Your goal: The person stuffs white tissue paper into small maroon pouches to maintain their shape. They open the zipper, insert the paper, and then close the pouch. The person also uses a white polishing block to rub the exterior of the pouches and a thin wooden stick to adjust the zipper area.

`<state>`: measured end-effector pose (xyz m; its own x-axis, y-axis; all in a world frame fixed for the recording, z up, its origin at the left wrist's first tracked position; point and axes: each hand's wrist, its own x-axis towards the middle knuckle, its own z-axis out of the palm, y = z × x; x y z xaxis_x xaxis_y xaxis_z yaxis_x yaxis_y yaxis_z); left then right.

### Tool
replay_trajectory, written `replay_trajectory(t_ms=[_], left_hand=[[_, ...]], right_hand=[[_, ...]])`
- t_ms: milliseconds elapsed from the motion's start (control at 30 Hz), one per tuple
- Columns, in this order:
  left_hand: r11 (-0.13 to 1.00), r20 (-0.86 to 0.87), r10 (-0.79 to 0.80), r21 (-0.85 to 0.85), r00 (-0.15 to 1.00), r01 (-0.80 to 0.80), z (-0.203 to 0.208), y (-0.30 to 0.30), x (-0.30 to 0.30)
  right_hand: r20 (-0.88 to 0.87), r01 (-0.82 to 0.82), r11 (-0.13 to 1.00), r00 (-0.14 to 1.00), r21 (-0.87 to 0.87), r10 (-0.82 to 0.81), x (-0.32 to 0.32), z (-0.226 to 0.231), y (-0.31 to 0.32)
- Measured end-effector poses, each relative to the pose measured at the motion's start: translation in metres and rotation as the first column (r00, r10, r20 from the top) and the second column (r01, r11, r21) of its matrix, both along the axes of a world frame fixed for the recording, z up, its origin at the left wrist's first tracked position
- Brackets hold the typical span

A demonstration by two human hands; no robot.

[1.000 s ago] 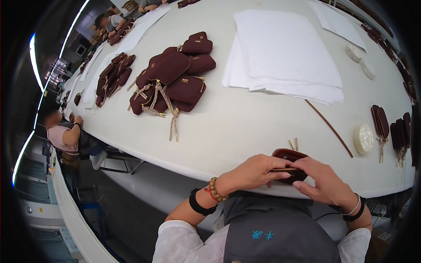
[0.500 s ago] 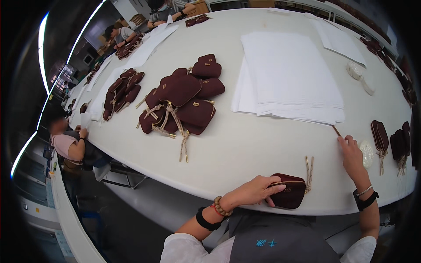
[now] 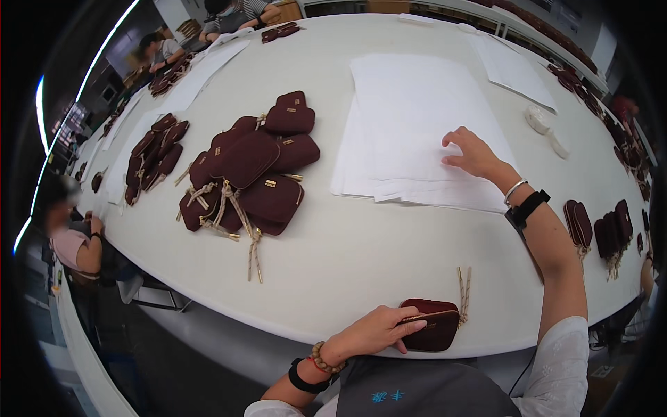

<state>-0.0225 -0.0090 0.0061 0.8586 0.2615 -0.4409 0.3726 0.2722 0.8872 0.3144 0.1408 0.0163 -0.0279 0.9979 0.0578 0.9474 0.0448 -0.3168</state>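
1. The maroon zip pouch (image 3: 439, 335) lies just right of the left hand (image 3: 375, 328), long axis roughly left-to-right; the right hand (image 3: 475, 154) is well ahead.
2. Left hand: pinching the pouch's near end.
3. Right hand: half-curled, visibly empty, over white sheets (image 3: 410, 104); contact unclear.

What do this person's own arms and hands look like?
The left hand and right hand wear no gloves. On the left are a brown bead bracelet and a black band; on the right, a silver-coloured bangle and another black band. The right sleeve is white, faintly patterned.
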Motion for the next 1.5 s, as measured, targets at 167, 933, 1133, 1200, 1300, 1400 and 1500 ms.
replay_trajectory(t_ms=[167, 933, 1133, 1200, 1300, 1400, 1500], left_hand=[[0.999, -0.009, -0.021, -0.037, 1.000, 0.021, -0.007, 0.004, -0.003], [0.999, 0.053, -0.050, -0.001, 0.997, 0.050, -0.012, 0.002, 0.010], [0.997, 0.058, -0.065, 0.053, 0.996, 0.062, -0.016, -0.002, 0.011], [0.995, 0.059, -0.077, 0.070, 0.995, 0.073, -0.016, -0.001, 0.012], [0.997, 0.054, -0.038, 0.065, 0.998, 0.034, -0.014, -0.005, 0.009], [0.994, 0.061, -0.016, 0.111, 0.998, 0.010, -0.015, -0.009, 0.009], [0.982, 0.045, -0.020, 0.190, 0.999, 0.011, -0.012, -0.013, 0.009]], right_hand=[[0.196, -0.013, 0.999, 0.980, -0.029, 0.018, 0.040, -0.020, 0.039], [0.305, -0.175, 0.984, 0.939, 0.021, 0.160, 0.041, -0.022, 0.032], [0.106, 0.095, 0.918, 0.983, 0.386, -0.146, 0.070, -0.038, 0.049], [0.023, 0.232, 0.823, 0.958, 0.518, -0.284, 0.077, -0.024, 0.048], [0.040, 0.003, 0.758, 0.999, 0.652, -0.038, 0.018, 0.011, 0.027], [0.038, -0.400, 0.808, 0.903, 0.433, 0.427, -0.073, 0.026, -0.051], [0.233, -0.704, 0.710, 0.689, -0.011, 0.687, -0.106, 0.011, -0.107]])
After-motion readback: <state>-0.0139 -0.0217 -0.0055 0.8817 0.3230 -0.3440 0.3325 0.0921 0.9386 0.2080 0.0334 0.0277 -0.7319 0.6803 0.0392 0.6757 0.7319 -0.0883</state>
